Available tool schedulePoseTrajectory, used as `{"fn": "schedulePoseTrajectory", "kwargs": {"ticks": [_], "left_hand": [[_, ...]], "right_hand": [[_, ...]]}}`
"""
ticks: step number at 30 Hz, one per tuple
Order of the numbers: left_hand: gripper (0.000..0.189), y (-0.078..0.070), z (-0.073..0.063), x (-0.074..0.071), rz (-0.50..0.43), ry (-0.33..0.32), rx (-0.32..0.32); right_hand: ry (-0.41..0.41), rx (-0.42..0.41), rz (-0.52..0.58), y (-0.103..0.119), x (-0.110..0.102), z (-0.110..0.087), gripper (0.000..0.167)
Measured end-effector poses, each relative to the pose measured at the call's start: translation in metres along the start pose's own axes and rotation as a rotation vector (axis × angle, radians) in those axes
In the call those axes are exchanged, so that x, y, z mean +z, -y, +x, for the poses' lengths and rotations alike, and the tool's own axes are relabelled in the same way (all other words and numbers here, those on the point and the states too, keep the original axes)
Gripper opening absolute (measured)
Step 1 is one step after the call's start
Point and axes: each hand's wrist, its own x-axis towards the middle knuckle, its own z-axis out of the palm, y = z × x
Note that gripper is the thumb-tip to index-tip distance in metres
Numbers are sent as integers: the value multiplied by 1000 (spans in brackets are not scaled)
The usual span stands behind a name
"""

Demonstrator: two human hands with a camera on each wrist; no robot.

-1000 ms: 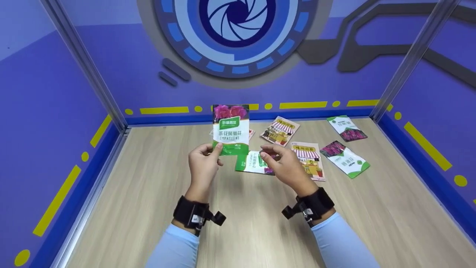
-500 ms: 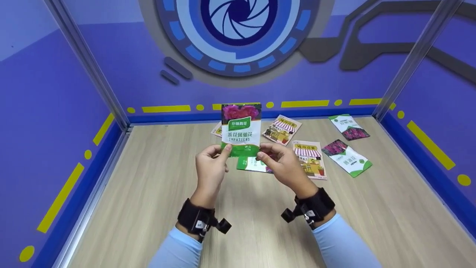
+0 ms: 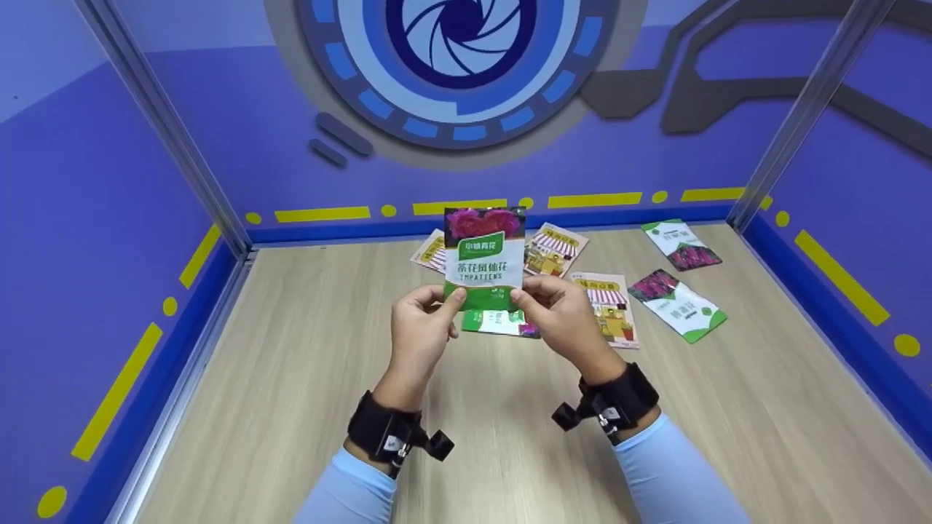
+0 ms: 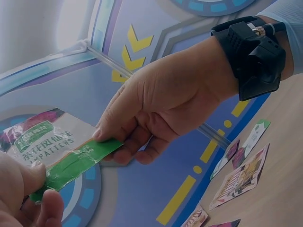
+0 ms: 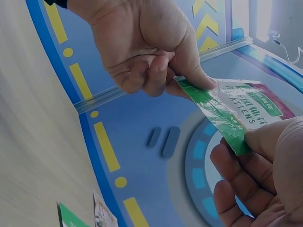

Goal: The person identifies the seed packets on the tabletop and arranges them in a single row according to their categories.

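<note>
Both hands hold up a seed packet point(image 3: 484, 251) above the table, its front turned toward the head camera. It has pink flowers at the top, a white middle with the word IMPATIENS and a green bottom band. The left hand point(image 3: 422, 324) pinches the lower left corner, thumb in front. At the lower right corner the right hand point(image 3: 562, 319) pinches in the same way. In the left wrist view the packet point(image 4: 52, 139) slants between the two thumbs. Below it, a similar green-and-white packet point(image 3: 496, 322) lies on the table, partly covered by the held one.
Packets with a striped shop awning lie behind the hands: one at the left point(image 3: 431, 253), one at the back point(image 3: 557, 251), one by the right hand point(image 3: 611, 309). Two green-and-white flower packets point(image 3: 681, 309) lie at the right. Blue printed walls point(image 3: 349, 189) enclose the wooden table point(image 3: 291, 349).
The left hand has brought the packet to the right, toward the middle. The right hand, earlier apart from it, has taken hold of its lower right corner.
</note>
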Motion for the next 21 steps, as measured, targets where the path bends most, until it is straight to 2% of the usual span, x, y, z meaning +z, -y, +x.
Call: {"fn": "schedulePoseTrajectory", "kwargs": {"ticks": [4, 10, 21], "left_hand": [[14, -4, -1, -2, 30, 63, 19], [18, -9, -2, -5, 61, 117, 47], [19, -14, -5, -9, 63, 137, 63]], "right_hand": [[-13, -10, 9, 1, -6, 1, 14], [-27, -15, 4, 1, -9, 0, 13], [-32, -50, 63, 6, -8, -2, 13]]}}
